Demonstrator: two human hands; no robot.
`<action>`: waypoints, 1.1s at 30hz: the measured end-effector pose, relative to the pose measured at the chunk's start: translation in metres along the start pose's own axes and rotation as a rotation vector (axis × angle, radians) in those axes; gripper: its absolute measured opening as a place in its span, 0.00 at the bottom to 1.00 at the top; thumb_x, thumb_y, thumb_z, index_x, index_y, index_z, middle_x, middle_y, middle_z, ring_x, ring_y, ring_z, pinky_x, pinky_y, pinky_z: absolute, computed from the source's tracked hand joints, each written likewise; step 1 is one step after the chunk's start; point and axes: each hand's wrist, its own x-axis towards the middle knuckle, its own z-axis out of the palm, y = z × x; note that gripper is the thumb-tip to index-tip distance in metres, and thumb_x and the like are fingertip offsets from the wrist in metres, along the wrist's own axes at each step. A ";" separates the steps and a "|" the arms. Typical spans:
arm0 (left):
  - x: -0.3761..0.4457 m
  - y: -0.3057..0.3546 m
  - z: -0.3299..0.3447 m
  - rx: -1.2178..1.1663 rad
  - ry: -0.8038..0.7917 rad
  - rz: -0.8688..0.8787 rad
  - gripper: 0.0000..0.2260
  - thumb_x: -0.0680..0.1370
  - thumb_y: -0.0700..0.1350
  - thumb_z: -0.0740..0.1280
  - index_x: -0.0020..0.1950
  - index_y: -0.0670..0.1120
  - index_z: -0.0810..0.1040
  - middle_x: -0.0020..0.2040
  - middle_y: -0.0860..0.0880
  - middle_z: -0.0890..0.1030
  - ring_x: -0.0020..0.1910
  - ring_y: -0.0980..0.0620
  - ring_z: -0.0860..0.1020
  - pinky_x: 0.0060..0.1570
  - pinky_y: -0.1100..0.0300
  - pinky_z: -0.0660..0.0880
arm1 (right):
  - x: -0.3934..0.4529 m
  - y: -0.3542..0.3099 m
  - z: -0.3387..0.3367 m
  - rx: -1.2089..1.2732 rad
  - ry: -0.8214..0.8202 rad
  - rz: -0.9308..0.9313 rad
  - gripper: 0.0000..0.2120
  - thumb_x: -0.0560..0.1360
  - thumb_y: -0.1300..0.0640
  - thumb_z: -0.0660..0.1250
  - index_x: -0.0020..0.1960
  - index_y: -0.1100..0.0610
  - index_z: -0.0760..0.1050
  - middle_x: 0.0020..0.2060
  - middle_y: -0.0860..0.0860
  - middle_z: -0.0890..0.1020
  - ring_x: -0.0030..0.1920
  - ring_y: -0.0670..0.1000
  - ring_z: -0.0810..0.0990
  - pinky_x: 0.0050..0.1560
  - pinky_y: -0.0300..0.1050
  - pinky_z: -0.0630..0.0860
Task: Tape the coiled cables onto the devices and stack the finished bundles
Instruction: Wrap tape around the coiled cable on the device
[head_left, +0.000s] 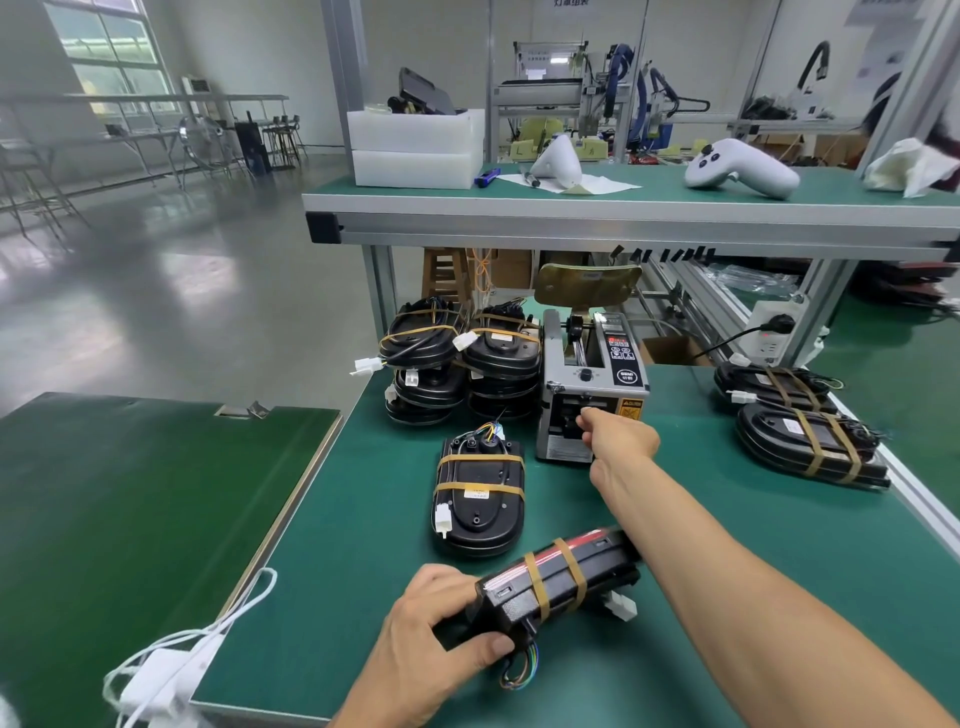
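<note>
Our left hand (431, 623) grips the taped device (558, 584) low on the green bench (675, 545); beyond lies another bundle (480, 501), then stacked bundles (462, 358). Our right hand (618, 436) reaches the tape dispenser (592, 384); its grip we cannot tell.

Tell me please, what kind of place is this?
Probably a factory assembly workshop: green-matted workbenches, an automatic tape dispenser, and stacks of taped black devices with coiled cables.

The right hand's (618, 434) fingertips vanish at the dispenser (587, 395) slot — any tape there can't be seen.
</note>
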 end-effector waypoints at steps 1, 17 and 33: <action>0.000 0.000 0.000 -0.001 0.003 0.001 0.16 0.74 0.70 0.76 0.61 0.69 0.84 0.56 0.60 0.86 0.61 0.51 0.77 0.61 0.61 0.74 | 0.000 0.000 0.001 -0.006 0.002 0.004 0.07 0.71 0.66 0.76 0.35 0.60 0.81 0.32 0.53 0.86 0.28 0.47 0.78 0.31 0.39 0.74; 0.000 -0.004 0.001 0.023 0.013 0.016 0.15 0.75 0.70 0.76 0.60 0.70 0.84 0.56 0.60 0.86 0.61 0.51 0.77 0.60 0.65 0.73 | -0.001 0.000 0.008 -0.065 0.026 0.005 0.08 0.73 0.66 0.73 0.36 0.61 0.78 0.28 0.52 0.84 0.25 0.46 0.78 0.29 0.39 0.74; -0.001 0.000 0.000 0.026 0.012 0.013 0.16 0.75 0.69 0.76 0.61 0.70 0.84 0.57 0.61 0.85 0.63 0.52 0.77 0.62 0.64 0.73 | -0.073 -0.001 -0.114 -0.186 -0.686 -0.402 0.05 0.77 0.61 0.74 0.43 0.54 0.86 0.38 0.56 0.86 0.37 0.51 0.81 0.47 0.40 0.81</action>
